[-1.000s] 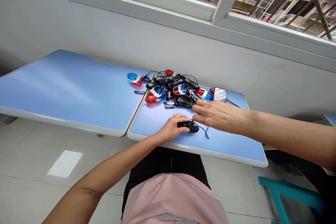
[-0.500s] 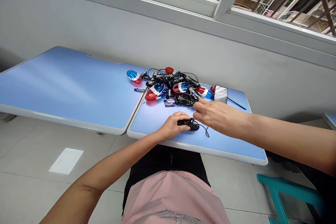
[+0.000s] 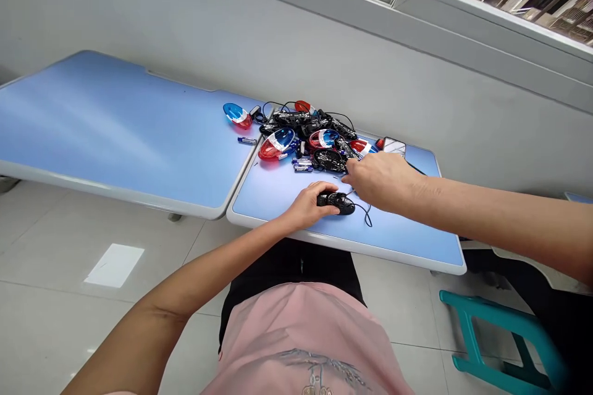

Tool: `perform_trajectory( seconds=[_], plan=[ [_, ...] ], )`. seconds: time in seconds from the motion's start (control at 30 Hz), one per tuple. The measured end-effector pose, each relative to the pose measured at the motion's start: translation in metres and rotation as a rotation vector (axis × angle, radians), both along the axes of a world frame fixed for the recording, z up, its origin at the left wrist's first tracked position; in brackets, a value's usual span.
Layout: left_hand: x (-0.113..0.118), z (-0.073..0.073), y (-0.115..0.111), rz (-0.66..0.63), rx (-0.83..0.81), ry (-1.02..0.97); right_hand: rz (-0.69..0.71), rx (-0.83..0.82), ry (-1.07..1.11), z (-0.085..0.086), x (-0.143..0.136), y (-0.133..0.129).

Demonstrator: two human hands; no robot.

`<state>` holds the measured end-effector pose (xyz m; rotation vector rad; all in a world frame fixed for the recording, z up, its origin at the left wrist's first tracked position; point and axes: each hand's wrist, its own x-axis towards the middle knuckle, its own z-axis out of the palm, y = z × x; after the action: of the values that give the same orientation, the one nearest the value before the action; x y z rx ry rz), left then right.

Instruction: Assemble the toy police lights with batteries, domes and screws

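My left hand (image 3: 311, 206) is closed around a black oval device (image 3: 341, 203), keeping it against the blue tabletop near the front edge. A thin black cord (image 3: 369, 217) loops out from the device's right end. To the right and a little farther back, my right hand (image 3: 376, 176) has its fingers pinched together. What they hold, if anything, is too small to make out. Just beyond that hand lies a pile of black corded devices (image 3: 328, 160) and red-and-blue lamps (image 3: 278, 144). Several blue-and-silver batteries (image 3: 302, 165) lie in front of the pile.
A phone (image 3: 395, 146) rests behind my right wrist. Another red-and-blue lamp (image 3: 237, 115) and a single battery (image 3: 247, 141) are on the left table (image 3: 139, 129). The wall and window stand behind both tables. A green stool (image 3: 491, 315) is on the floor at right.
The view has tilted downward a little. My right hand has moved slightly toward the pile and away from the black device. The left hand keeps its hold.
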<state>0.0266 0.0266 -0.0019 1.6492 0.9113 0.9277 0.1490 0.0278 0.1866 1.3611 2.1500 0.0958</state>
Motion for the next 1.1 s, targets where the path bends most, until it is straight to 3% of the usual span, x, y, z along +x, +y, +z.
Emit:
perform_trajectory(
  seconds=[0.1, 0.17, 0.37, 0.47, 0.57, 0.67, 0.77, 0.83, 0.9, 1.03, 1.1],
  plan=[
    [0.001, -0.001, -0.001, 0.027, 0.023, 0.016, -0.010, -0.099, 0.031, 0.002, 0.009, 0.002],
    [0.001, -0.001, -0.001, 0.043, 0.044, 0.031, 0.078, -0.136, 0.010, 0.003, 0.021, 0.002],
    [0.003, -0.003, -0.002, 0.073, 0.094, 0.035, 0.742, 0.068, -0.031, 0.003, 0.052, -0.001],
    [0.005, -0.005, -0.002, 0.084, 0.111, 0.022, 0.817, 0.062, -0.085, 0.000, 0.058, -0.005],
    [0.006, -0.007, -0.001, 0.093, 0.117, 0.029, 0.540, -0.001, -0.133, -0.004, 0.056, -0.009],
    [0.006, -0.008, -0.001, 0.072, 0.142, 0.021, 0.065, -0.097, -0.044, -0.006, 0.046, -0.003],
    [0.003, -0.009, -0.003, 0.054, 0.167, 0.000, -0.441, -0.294, 0.132, -0.004, 0.036, 0.009],
    [0.001, -0.009, -0.004, 0.052, 0.177, -0.015, -0.594, -0.385, 0.186, 0.000, 0.032, 0.013],
    [0.000, -0.009, -0.005, 0.056, 0.179, -0.024, -0.463, -0.377, 0.178, 0.004, 0.033, 0.010],
    [0.002, -0.009, -0.004, 0.065, 0.167, -0.019, 0.158, -0.153, 0.024, 0.008, 0.044, -0.006],
    [0.003, -0.008, -0.004, 0.071, 0.164, -0.015, 0.394, -0.057, -0.082, 0.007, 0.049, -0.010]
  ],
)
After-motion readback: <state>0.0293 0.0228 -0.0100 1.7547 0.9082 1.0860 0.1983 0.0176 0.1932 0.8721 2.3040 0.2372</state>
